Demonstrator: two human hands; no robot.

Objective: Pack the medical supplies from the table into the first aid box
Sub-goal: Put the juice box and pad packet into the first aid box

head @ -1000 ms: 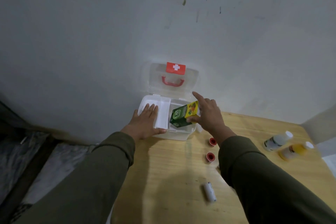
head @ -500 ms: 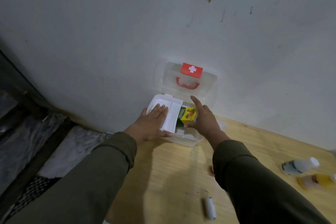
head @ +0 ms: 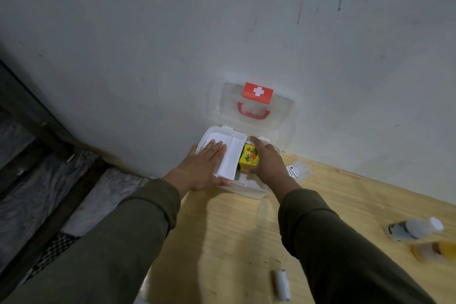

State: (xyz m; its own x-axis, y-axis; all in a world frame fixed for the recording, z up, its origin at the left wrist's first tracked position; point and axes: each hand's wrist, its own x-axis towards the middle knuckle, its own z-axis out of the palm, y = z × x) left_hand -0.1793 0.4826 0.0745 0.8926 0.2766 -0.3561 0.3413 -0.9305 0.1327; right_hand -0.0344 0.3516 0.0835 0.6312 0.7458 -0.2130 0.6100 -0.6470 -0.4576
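The white first aid box (head: 249, 191) stands open against the wall, its clear lid (head: 254, 108) with a red cross and red handle tipped back. My left hand (head: 203, 168) lies flat on the white inner tray (head: 230, 158), which is slid to the left side of the box. My right hand (head: 267, 164) reaches into the right half and holds a green and yellow carton (head: 249, 160) down inside it.
On the wooden table (head: 222, 242) lie a small white roll (head: 282, 284) near the front, a white bottle (head: 414, 229) and a yellow bottle (head: 434, 252) at the right, and a clear packet (head: 297, 170) beside the box. The table's left edge drops to a dark floor.
My right hand has lowered the carton from above the box rim down into the right half. The view has shifted left, so the red-capped items are hidden behind my right arm.
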